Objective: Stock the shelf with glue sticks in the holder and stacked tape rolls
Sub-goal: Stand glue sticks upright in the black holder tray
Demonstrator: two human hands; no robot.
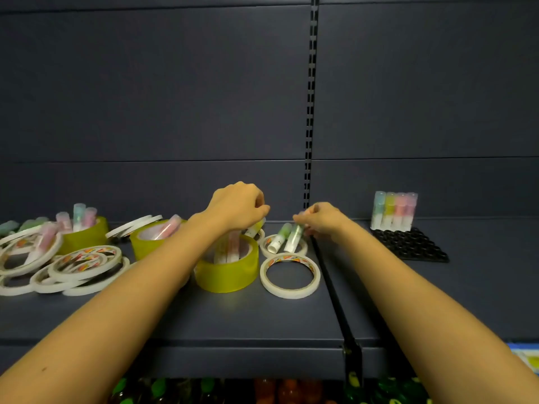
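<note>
My left hand [237, 204] hovers over a yellow tape roll [227, 272] that has glue sticks standing inside it, its fingers pinched on the top of a yellow-green glue stick [256, 227]. My right hand [320, 218] pinches the cap end of a green glue stick [294, 238] that leans on a white tape roll [281, 249]. A second green glue stick [279, 237] lies beside it. On the right stands the black holder [408, 243], with several pastel glue sticks [393, 209] upright along its back row.
Another white tape roll [289, 275] lies flat in front. To the left are two more yellow rolls [83, 236] [151, 240] holding glue sticks and a heap of white tape rolls [67, 269]. A black divider [335, 293] splits the shelf. Bottles show below.
</note>
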